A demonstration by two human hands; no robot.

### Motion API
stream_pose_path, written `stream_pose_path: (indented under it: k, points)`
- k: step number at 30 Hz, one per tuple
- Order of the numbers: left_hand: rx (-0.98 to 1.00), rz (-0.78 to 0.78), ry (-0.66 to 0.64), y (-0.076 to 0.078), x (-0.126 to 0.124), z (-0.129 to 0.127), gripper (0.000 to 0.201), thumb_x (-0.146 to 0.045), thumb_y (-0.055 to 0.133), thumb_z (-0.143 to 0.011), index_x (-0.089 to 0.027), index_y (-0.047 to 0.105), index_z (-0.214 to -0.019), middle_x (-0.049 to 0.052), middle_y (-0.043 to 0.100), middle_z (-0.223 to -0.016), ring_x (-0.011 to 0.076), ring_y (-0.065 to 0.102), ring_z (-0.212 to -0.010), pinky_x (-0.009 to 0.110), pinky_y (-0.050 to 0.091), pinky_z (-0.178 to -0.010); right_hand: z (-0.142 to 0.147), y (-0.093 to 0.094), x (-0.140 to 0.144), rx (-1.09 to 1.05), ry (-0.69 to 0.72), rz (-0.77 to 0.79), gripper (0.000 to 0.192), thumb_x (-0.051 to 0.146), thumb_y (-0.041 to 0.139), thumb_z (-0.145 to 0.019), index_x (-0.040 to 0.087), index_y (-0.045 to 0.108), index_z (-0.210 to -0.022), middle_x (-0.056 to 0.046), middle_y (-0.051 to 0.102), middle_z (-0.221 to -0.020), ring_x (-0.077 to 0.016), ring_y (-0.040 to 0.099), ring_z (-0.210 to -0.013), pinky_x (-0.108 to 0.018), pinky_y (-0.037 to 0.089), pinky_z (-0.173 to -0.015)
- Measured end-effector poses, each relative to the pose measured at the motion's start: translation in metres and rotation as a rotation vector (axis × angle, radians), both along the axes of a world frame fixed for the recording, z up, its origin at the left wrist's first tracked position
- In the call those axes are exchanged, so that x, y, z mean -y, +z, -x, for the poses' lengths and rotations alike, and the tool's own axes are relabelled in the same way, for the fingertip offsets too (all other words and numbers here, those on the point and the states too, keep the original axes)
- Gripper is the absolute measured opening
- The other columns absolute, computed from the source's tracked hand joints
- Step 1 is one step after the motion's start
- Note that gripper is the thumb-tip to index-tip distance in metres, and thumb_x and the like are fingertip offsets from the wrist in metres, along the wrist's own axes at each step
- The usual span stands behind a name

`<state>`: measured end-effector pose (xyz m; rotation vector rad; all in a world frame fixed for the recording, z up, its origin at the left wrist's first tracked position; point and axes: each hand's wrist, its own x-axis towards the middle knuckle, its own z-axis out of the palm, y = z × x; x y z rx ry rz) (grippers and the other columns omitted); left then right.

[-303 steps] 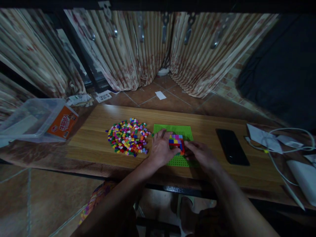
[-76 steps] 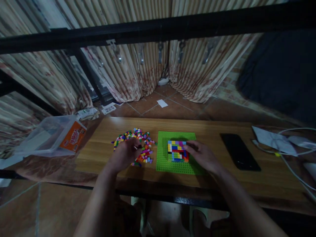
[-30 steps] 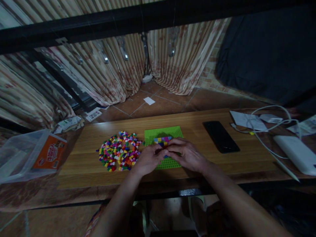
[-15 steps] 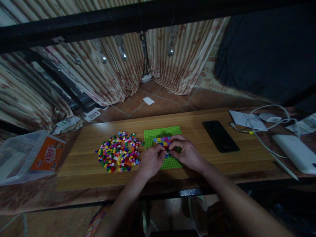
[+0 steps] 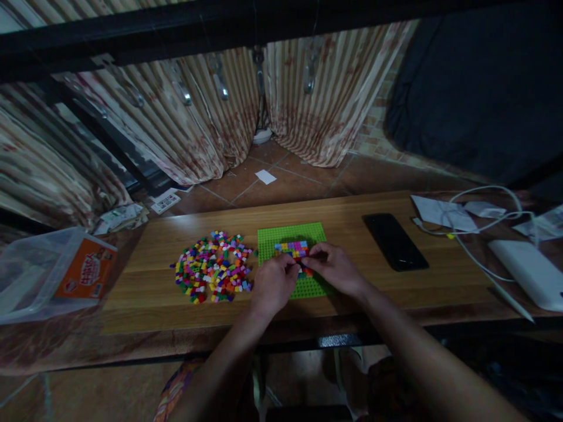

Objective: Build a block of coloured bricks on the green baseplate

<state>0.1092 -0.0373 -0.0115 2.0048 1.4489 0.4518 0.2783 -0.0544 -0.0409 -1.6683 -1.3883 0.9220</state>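
On the wooden board lies a green studded baseplate (image 5: 268, 234), with a patch of coloured building bricks (image 5: 292, 246) fixed near its middle. Over the patch's left and front part is my left hand (image 5: 276, 281), thumb and forefinger pinched together. My right hand (image 5: 336, 266) comes in from the right, its fingertips closed at the bricks' right side. The two sets of fingertips nearly meet. Whatever sits between them is too small to make out. Left of the plate spreads a loose pile of small multicoloured bricks (image 5: 213, 266).
A black phone (image 5: 394, 241) lies on the wooden board (image 5: 347, 214) to the right. Beyond it are a white cable (image 5: 472, 264), papers (image 5: 444, 214) and a white power bank (image 5: 528, 274). At the far left stands a clear plastic box (image 5: 35, 275) with an orange label.
My right hand has drawn back slightly to the right and down, showing more of the coloured bricks. My left hand stays over the patch, still pinched. The view has shifted slightly.
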Motion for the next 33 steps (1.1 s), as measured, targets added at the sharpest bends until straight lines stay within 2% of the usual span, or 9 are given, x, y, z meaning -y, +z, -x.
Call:
stream_pose_path:
  k: [6,16,24,33]
  points:
    - [0.008,0.011,0.011,0.000,-0.001,-0.001,0.022,-0.032,0.054,-0.086,-0.019,0.070,-0.078,0.001,0.066,-0.067,0.0129,0.057,-0.061,0.023,0.037,-0.058,0.002,0.000,-0.002,0.022,-0.002,0.062,0.025,0.043,0.069,-0.069,0.020,0.061,-0.073,0.000,0.066,-0.067,-0.0156,0.060,-0.061,-0.028,0.044,-0.056]
    - [-0.043,0.011,0.065,-0.001,0.003,-0.004,0.019,-0.030,0.057,-0.084,-0.021,0.073,-0.083,0.002,0.072,-0.078,0.0155,0.063,-0.068,0.025,0.043,-0.063,0.005,0.009,-0.002,0.135,0.016,0.038,0.021,0.042,0.065,-0.071,0.021,0.061,-0.071,0.001,0.064,-0.065,-0.0149,0.057,-0.059,-0.028,0.041,-0.057]
    - [-0.052,-0.039,-0.021,0.002,0.004,0.000,0.022,-0.026,0.051,-0.086,-0.020,0.071,-0.085,0.004,0.072,-0.078,0.0166,0.064,-0.071,0.027,0.047,-0.068,-0.002,0.009,-0.001,0.245,0.078,0.160,0.044,0.063,0.059,-0.074,0.019,0.065,-0.078,-0.004,0.068,-0.074,-0.0194,0.061,-0.066,-0.032,0.043,-0.059]
    - [-0.044,-0.035,-0.045,0.006,0.005,0.005,0.024,-0.025,0.047,-0.087,-0.020,0.071,-0.088,0.005,0.072,-0.081,0.0191,0.065,-0.076,0.030,0.050,-0.072,-0.001,0.001,-0.004,0.279,0.060,0.124,0.041,0.058,0.064,-0.072,0.019,0.064,-0.085,-0.006,0.071,-0.082,-0.0231,0.066,-0.073,-0.034,0.047,-0.064]
